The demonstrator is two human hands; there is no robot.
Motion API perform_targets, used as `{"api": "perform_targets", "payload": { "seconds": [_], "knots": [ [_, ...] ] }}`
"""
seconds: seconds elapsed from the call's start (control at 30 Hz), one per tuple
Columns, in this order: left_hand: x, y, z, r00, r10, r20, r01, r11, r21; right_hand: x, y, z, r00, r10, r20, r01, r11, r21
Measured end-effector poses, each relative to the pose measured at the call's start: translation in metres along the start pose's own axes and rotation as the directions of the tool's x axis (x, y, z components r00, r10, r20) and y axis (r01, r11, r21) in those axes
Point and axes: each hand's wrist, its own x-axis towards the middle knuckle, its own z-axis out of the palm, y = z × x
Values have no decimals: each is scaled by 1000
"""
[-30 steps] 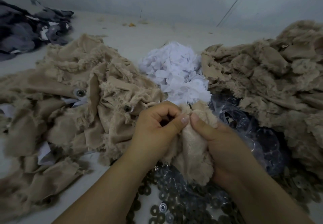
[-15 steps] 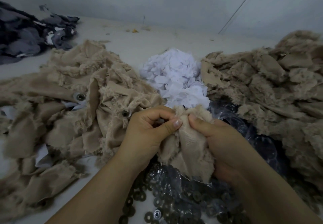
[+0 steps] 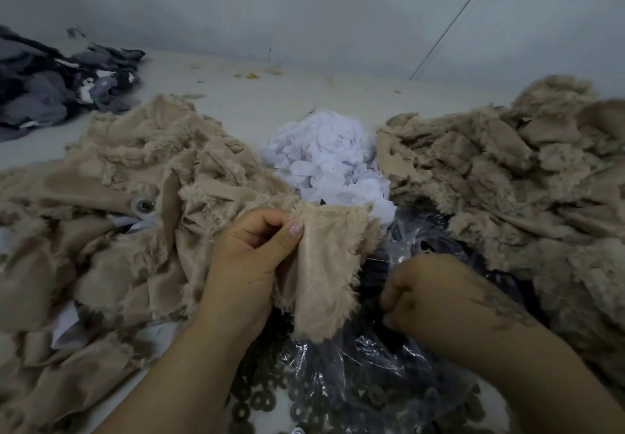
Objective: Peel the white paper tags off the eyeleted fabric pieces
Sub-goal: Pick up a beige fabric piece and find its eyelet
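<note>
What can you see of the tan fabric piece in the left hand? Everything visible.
The fabric piece is a small beige swatch of thin woven-looking cloth with a faint ribbed sheen and frayed, fuzzy edges all round. It hangs down, creased lengthwise, from its top left corner, which the left hand pinches between thumb and curled fingers. No eyelet or white tag shows on the side facing the camera. It hangs over a clear plastic bag. The right hand is apart from it, to its right.

right hand (image 3: 436, 295) motion-blurred, fingers curled under — grip unreadable, dark fabric pile (image 3: 50, 88) cut by left edge
</note>
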Motion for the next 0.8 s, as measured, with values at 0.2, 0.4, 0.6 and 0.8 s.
{"api": "perform_targets", "payload": {
  "seconds": [0.2, 0.4, 0.6, 0.8],
  "knots": [
    [-1, 1, 1, 1000, 9, 6, -9, 1000, 8, 5, -12, 22, 985, -145, -94, 138, 988, -73],
    [-1, 4, 0, 998, 63, 3, -63, 998, 11, 1, -16, 23, 983, -164, -76, 158, 984, -80],
    [-4, 4, 4, 996, 80, 32, -82, 994, 71, 5, -12, 34, 976, -176, -128, 172, 984, -39],
    [-4, 3, 5, 996, 72, 49, -76, 995, 71, -1, -14, 19, 975, -150, -162, 148, 989, -23]
  ]
}}
